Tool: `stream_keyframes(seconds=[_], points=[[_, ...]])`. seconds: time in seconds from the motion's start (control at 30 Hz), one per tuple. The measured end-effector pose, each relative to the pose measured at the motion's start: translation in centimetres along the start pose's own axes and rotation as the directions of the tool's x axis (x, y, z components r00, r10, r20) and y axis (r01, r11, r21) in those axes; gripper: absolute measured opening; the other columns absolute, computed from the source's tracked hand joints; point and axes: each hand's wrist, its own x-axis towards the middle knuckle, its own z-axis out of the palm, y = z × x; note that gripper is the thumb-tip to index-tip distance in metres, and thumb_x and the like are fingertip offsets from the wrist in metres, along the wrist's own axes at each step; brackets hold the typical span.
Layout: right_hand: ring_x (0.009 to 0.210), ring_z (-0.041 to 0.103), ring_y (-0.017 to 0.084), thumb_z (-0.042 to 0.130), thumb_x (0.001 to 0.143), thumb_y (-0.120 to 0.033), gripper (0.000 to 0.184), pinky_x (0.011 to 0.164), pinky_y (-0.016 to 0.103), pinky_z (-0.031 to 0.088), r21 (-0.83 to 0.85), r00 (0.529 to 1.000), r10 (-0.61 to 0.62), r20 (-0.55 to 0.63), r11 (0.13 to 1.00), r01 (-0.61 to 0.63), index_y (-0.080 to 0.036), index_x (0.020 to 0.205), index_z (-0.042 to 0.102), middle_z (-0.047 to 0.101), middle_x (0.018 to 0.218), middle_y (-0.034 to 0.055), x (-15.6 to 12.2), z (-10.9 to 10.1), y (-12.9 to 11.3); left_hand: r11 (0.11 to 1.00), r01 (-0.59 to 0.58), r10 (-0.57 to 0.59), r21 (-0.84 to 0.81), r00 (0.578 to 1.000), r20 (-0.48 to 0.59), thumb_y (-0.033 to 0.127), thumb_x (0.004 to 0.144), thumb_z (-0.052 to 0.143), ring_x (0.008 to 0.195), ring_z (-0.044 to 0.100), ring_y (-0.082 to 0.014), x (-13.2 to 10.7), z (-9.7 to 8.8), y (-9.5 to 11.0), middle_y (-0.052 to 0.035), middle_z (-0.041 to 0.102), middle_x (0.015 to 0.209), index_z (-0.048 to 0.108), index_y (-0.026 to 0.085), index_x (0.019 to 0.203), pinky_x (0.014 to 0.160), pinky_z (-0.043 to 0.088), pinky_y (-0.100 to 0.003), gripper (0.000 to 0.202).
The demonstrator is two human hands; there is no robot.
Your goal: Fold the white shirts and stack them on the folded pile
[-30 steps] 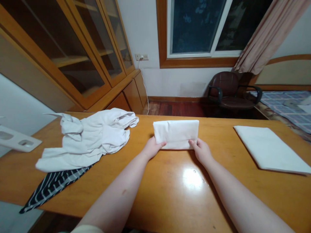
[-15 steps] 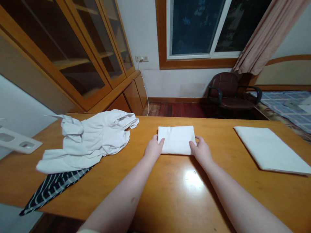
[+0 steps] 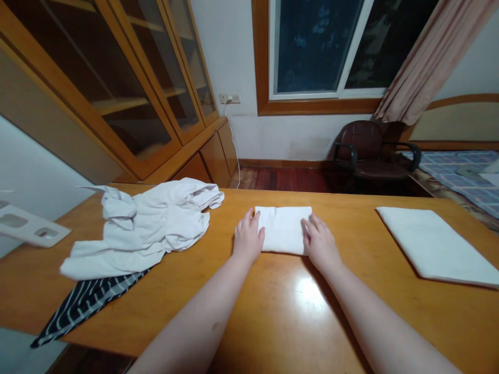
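A small folded white cloth (image 3: pixel 283 229) lies flat on the wooden table (image 3: pixel 268 311) in front of me. At its left edge rests my left hand (image 3: pixel 248 236), palm down, the fingers apart. My right hand (image 3: pixel 320 240) lies over the right edge, fingers stretched out and touching the cloth. Neither hand is wrapped round it. To the left is a crumpled white garment (image 3: pixel 156 223), partly covering a black-and-white striped cloth (image 3: pixel 97 296).
A larger folded white cloth (image 3: pixel 436 244) lies at the table's right. A white plastic piece with holes (image 3: pixel 33 228) juts in at the left. Beyond the table stand a glass-door cabinet (image 3: pixel 191 130), a brown armchair (image 3: pixel 364 148) and a bed (image 3: pixel 452 166).
Both hands have loosened from gripping the folded cloth's sides, thumbs on top, to lying with spread fingers on its edges. The whole view has shifted slightly; the cloth stays put on the table.
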Motion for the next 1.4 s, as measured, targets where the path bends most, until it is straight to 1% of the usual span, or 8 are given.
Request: stream_keyframes(seconds=[0.13, 0.4, 0.53, 0.67, 0.8, 0.93, 1.17, 1.4], points=[[0.126, 0.046, 0.026, 0.034, 0.086, -0.009, 0.047, 0.106, 0.039, 0.035, -0.034, 0.988, -0.054, 0.145, 0.998, 0.059, -0.005, 0.129, 0.054, 0.044, 0.14, 0.0196, 0.0, 0.7, 0.0, 0.957, -0.291, 0.289, 0.008, 0.954, 0.073, 0.031, 0.088, 0.048, 0.135, 0.032, -0.0245, 0.8, -0.1, 1.7, -0.0074, 0.038, 0.147, 0.055, 0.024, 0.128, 0.111, 0.025, -0.043, 0.041], [0.122, 0.051, 0.025, 0.038, 0.086, -0.011, 0.045, 0.103, 0.036, 0.039, -0.153, 0.985, -0.056, 0.162, 0.985, 0.081, -0.004, 0.127, 0.056, 0.048, 0.137, 0.0199, -0.1, 0.6, 0.0, 0.985, -0.156, 0.124, 0.07, 0.933, 0.337, 0.061, 0.086, 0.038, 0.142, 0.016, -0.029, 3.0, 3.4, 3.3, -0.0083, 0.026, 0.153, 0.03, 0.026, 0.146, 0.113, 0.012, -0.05, 0.07], [0.124, 0.048, 0.029, 0.041, 0.086, -0.013, 0.038, 0.106, 0.046, 0.033, -0.213, 0.995, -0.087, 0.056, 0.972, 0.097, -0.009, 0.116, 0.063, 0.055, 0.132, 0.0152, -0.5, 0.0, -0.1, 0.982, -0.17, 0.127, 0.087, 0.923, 0.363, 0.063, 0.086, 0.033, 0.142, 0.014, -0.0276, 3.0, 3.6, 3.1, -0.0079, 0.023, 0.154, 0.028, 0.027, 0.146, 0.114, 0.01, -0.049, 0.07], [0.134, 0.034, 0.029, 0.04, 0.089, -0.019, 0.037, 0.11, 0.05, 0.022, -0.174, 0.981, -0.184, -0.063, 0.97, 0.17, -0.012, 0.117, 0.062, 0.048, 0.139, 0.0128, -0.4, -0.6, -1.1, 0.984, -0.16, 0.122, 0.078, 0.925, 0.361, 0.062, 0.085, 0.036, 0.142, 0.015, -0.0282, 2.9, 3.6, 3.2, -0.0082, 0.023, 0.154, 0.029, 0.028, 0.146, 0.114, 0.009, -0.05, 0.07], [0.138, 0.027, 0.024, 0.037, 0.093, -0.035, 0.047, 0.111, 0.045, 0.022, -0.05, 0.957, -0.275, 0.096, 0.959, 0.28, -0.017, 0.134, 0.05, 0.035, 0.148, 0.0105, 1.8, -0.4, -3.2, 0.987, -0.157, 0.135, 0.036, 0.931, 0.339, 0.047, 0.087, 0.042, 0.142, 0.014, -0.0274, 2.9, 3.7, 3.1, -0.0076, 0.025, 0.153, 0.033, 0.028, 0.144, 0.114, 0.01, -0.05, 0.061], [0.139, 0.025, 0.024, 0.034, 0.094, -0.042, 0.054, 0.111, 0.045, 0.017, -0.045, 0.948, -0.162, 0.274, 0.982, 0.181, -0.017, 0.141, 0.04, 0.032, 0.149, 0.0115, 4.5, 0.9, -4.1, 0.99, -0.141, 0.135, -0.007, 0.931, 0.338, 0.041, 0.089, 0.04, 0.142, 0.016, -0.0257, 3.1, 3.7, 2.8, -0.0061, 0.027, 0.153, 0.035, 0.027, 0.143, 0.114, 0.011, -0.049, 0.057], [0.14, 0.02, 0.025, 0.031, 0.093, -0.043, 0.062, 0.112, 0.045, 0.014, -0.128, 0.976, 0.039, 0.213, 0.992, -0.012, -0.007, 0.144, 0.032, 0.027, 0.151, 0.0154, 4.6, 2.2, -3.0, 0.999, 0.047, -0.044, -0.002, 0.945, 0.324, 0.035, 0.091, 0.032, 0.142, 0.017, -0.0265, 4.0, 4.3, 1.9, -0.0076, 0.025, 0.153, 0.03, 0.019, 0.145, 0.112, 0.019, -0.05, 0.056], [0.141, 0.016, 0.028, 0.031, 0.092, -0.047, 0.068, 0.11, 0.045, 0.021, -0.115, 0.977, 0.112, 0.18, 0.989, -0.093, -0.004, 0.145, 0.029, 0.021, 0.153, 0.0173, 4.0, 2.3, -1.7, 0.996, 0.093, -0.087, -0.002, 0.939, 0.332, 0.041, 0.09, 0.031, 0.142, 0.015, -0.0271, 4.1, 4.4, 1.9, -0.0089, 0.02, 0.154, 0.027, 0.016, 0.146, 0.112, 0.017, -0.052, 0.062]])
